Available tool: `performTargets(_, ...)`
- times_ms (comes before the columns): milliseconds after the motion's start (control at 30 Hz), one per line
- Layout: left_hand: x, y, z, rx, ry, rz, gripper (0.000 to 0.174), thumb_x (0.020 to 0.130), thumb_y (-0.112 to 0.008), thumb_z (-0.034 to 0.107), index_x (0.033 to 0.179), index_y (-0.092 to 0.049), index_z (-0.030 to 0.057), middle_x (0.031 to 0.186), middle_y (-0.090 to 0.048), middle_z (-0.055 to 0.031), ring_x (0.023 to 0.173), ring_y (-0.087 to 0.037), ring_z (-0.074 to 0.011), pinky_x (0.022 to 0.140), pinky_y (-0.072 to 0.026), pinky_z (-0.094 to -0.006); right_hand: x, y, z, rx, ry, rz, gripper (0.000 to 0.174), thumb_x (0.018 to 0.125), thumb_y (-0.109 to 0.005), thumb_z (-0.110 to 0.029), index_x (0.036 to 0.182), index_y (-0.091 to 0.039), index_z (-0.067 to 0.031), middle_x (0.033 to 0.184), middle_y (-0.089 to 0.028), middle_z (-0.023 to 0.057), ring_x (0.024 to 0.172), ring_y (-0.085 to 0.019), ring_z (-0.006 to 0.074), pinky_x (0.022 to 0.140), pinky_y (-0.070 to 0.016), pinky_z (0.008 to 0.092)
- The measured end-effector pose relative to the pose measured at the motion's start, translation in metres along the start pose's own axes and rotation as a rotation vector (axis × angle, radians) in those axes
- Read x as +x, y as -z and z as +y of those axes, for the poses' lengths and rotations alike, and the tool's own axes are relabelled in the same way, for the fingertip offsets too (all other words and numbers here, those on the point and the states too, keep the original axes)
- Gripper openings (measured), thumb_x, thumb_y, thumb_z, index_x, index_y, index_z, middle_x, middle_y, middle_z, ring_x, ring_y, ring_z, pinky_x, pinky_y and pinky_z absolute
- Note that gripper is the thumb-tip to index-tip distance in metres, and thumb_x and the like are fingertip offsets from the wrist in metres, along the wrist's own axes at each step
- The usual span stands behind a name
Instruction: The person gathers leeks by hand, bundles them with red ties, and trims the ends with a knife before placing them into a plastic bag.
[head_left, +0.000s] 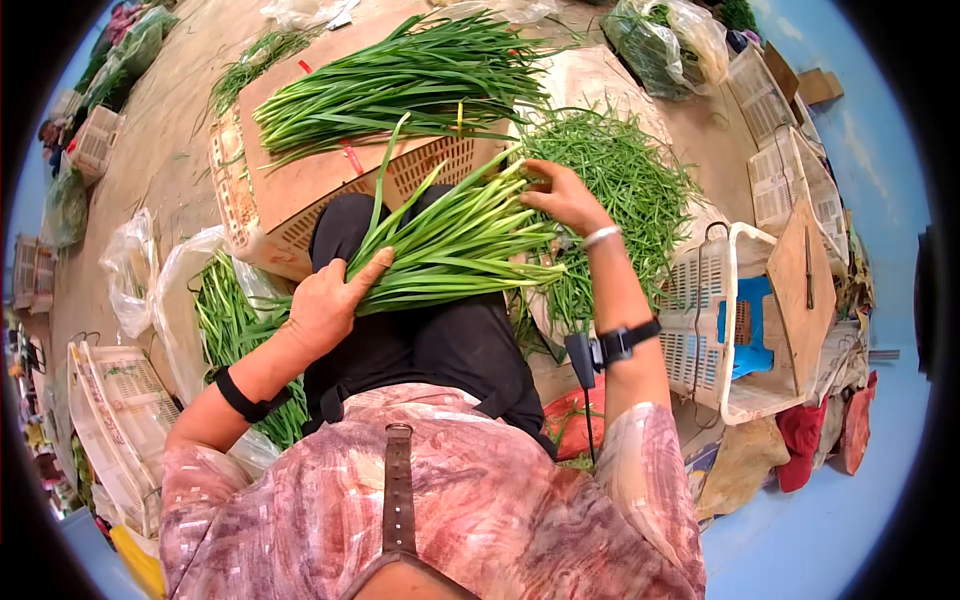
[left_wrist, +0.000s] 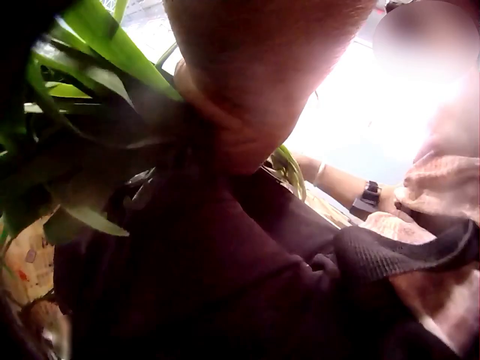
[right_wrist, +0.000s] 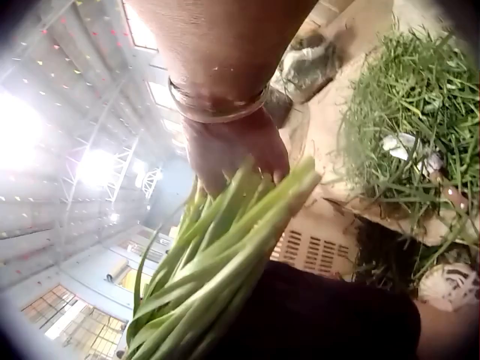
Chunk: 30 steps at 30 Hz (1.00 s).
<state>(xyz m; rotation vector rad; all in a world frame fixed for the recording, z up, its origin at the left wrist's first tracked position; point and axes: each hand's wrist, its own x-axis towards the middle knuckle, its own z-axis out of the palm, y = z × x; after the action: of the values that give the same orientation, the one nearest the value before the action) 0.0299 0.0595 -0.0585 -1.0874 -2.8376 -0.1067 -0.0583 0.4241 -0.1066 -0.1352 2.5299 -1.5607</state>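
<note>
A loose bunch of garlic chives (head_left: 455, 245) lies over the person's dark-trousered lap, pale stem ends to the right. My left hand (head_left: 328, 302) grips its leafy side, thumb across the top. At the upper stem ends, my right hand (head_left: 568, 198) pinches a few stems with bent fingers. Seen from the right wrist, the stems (right_wrist: 225, 262) fan down in front of that hand's fingers, partly hiding them. Dark leaves (left_wrist: 112, 56) spread beside the left hand in the left wrist view, where its fingertips are hidden.
Ahead, a large pile of chives (head_left: 400, 85) rests on cardboard over a crate (head_left: 235, 190). Thin green trimmings (head_left: 620, 180) heap up at the right. More chives fill a plastic bag (head_left: 180, 295) on the left. Crates (head_left: 690, 320) stand on both sides.
</note>
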Motion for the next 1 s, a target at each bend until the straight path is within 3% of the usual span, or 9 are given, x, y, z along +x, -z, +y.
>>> performTargets(167, 0.000, -0.002, 0.001, -0.022, 0.019, 0.047, 0.078, 0.068, -0.053, -0.003, 0.138, -0.037, 0.0276, 0.072, -0.041, -0.0102, 0.058, -0.050, -0.0261, 0.050, -0.0433, -0.0374, 0.000, 0.008, -0.008, -0.158, 0.099, -0.015, 0.018, 0.081, -0.061, -0.011, 0.086, -0.067, 0.0038, 0.069, -0.064, 0.0088, 0.057, -0.056, 0.0123, 0.055, -0.0471, 0.0254)
performTargets(400, 0.001, -0.002, -0.001, -0.115, 0.034, 0.023, 0.083, 0.065, -0.057, -0.004, 0.138, -0.036, 0.0269, 0.074, -0.041, -0.0113, 0.061, -0.051, -0.0285, 0.053, -0.0438, -0.0389, -0.046, 0.078, 0.007, 0.427, -0.302, 0.310, 0.028, 0.083, -0.062, -0.016, 0.105, -0.062, 0.0023, 0.078, -0.064, 0.0098, 0.058, -0.057, 0.0126, 0.054, -0.0469, 0.0262)
performTargets(467, -0.001, 0.000, -0.001, -0.116, 0.029, 0.009, 0.083, 0.065, -0.057, -0.004, 0.139, -0.035, 0.0268, 0.074, -0.041, -0.0114, 0.061, -0.050, -0.0287, 0.053, -0.0439, -0.0389, -0.060, 0.076, 0.007, -1.094, -0.474, 0.241, 0.040, 0.079, -0.066, -0.023, 0.110, -0.058, 0.0021, 0.088, -0.065, 0.0167, 0.068, -0.063, 0.0223, 0.063, -0.0508, 0.0339)
performTargets(500, 0.002, 0.000, -0.001, -0.117, 0.033, 0.012, 0.084, 0.064, -0.057, -0.005, 0.139, -0.035, 0.0267, 0.074, -0.041, -0.0115, 0.061, -0.050, -0.0289, 0.053, -0.0440, -0.0389, -0.066, 0.063, -0.002, -0.904, -0.169, 0.417, 0.047, 0.077, -0.068, -0.030, 0.110, -0.059, 0.0020, 0.098, -0.062, 0.0225, 0.090, -0.062, 0.0332, 0.077, -0.0495, 0.0415)
performTargets(567, 0.002, -0.002, 0.000, -0.127, 0.049, 0.007, 0.085, 0.064, -0.058, -0.005, 0.139, -0.033, 0.0262, 0.074, -0.042, -0.0117, 0.062, -0.051, -0.0297, 0.054, -0.0443, -0.0390, -0.070, 0.036, -0.032, -0.426, -0.083, 0.206, 0.044, 0.074, -0.070, -0.022, 0.112, -0.059, -0.0023, 0.106, -0.062, 0.0200, 0.098, -0.060, 0.0303, 0.083, -0.0479, 0.0375)
performTargets(633, 0.004, -0.002, -0.002, -0.129, 0.043, 0.013, 0.087, 0.063, -0.059, -0.005, 0.140, -0.032, 0.0257, 0.074, -0.043, -0.0118, 0.063, -0.051, -0.0305, 0.055, -0.0447, -0.0392, -0.078, -0.005, -0.036, -0.460, 0.392, 0.196, 0.032, 0.069, -0.070, -0.016, 0.099, -0.062, -0.0059, 0.083, -0.061, 0.0164, 0.080, -0.060, 0.0317, 0.071, -0.0482, 0.0388)
performTargets(700, 0.003, -0.006, -0.008, -0.199, 0.169, 0.022, 0.089, 0.062, -0.062, -0.003, 0.141, -0.029, 0.0219, 0.075, -0.045, -0.0120, 0.066, -0.053, -0.0319, 0.057, -0.0449, -0.0397, -0.105, -0.023, -0.047, -0.807, 0.346, 0.086, 0.022, 0.070, -0.068, -0.016, 0.090, -0.063, -0.0102, 0.072, -0.055, 0.0099, 0.067, -0.055, 0.0278, 0.059, -0.0438, 0.0403)
performTargets(867, 0.009, -0.006, -0.019, -0.285, 0.178, 0.218, 0.090, 0.062, -0.067, 0.001, 0.142, -0.028, 0.0162, 0.076, -0.047, -0.0109, 0.066, -0.053, -0.0307, 0.057, -0.0444, -0.0395, -0.160, -0.025, -0.060, -0.434, 0.147, -0.346, 0.027, 0.074, -0.068, -0.014, 0.102, -0.066, -0.0122, 0.080, -0.063, 0.0112, 0.075, -0.059, 0.0284, 0.068, -0.0474, 0.0366)
performTargets(1000, 0.009, -0.007, -0.022, -0.136, 0.118, 0.127, 0.086, 0.061, -0.060, -0.005, 0.140, -0.032, 0.0168, 0.075, -0.045, -0.0096, 0.064, -0.052, -0.0286, 0.056, -0.0439, -0.0375, -0.133, -0.009, -0.067, -0.430, 0.249, 0.115, 0.016, 0.078, -0.065, -0.008, 0.094, -0.065, -0.0029, 0.081, -0.063, 0.0131, 0.074, -0.061, 0.0257, 0.068, -0.0478, 0.0328)
